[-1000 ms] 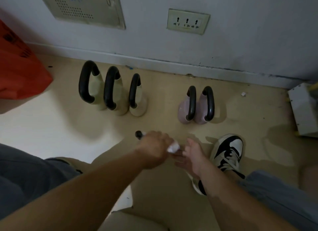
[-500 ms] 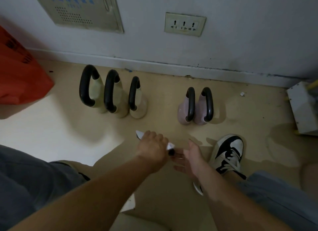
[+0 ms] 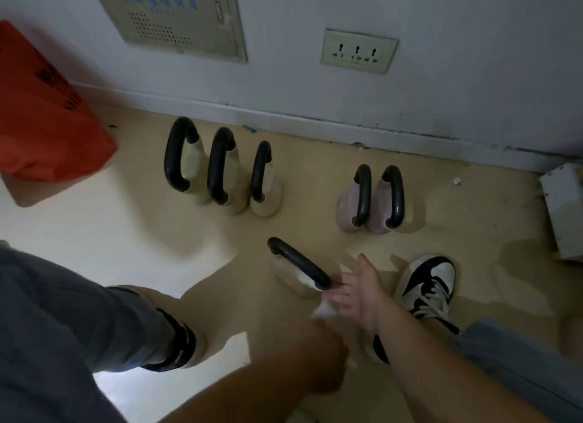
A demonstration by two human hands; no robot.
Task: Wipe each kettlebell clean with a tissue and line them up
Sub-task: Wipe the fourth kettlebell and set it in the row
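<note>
r hand (image 3: 362,293) fingers loose, touching cream kettlebell (image 3: 288,273) handle end; l hand (image 3: 321,359) blurred, can't tell if holding tissue (image 3: 323,312)

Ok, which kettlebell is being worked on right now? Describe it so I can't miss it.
Start at the wall socket and drop to the floor. Nearer than the cream trio and pink pair, one cream kettlebell stands alone at the right hand. Only its black handle runs diagonally.

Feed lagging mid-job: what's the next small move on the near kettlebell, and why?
Probably press the tissue, in the left hand, onto the handle of the near kettlebell: the right hand touches the handle's end, and the tissue is off it.
</note>
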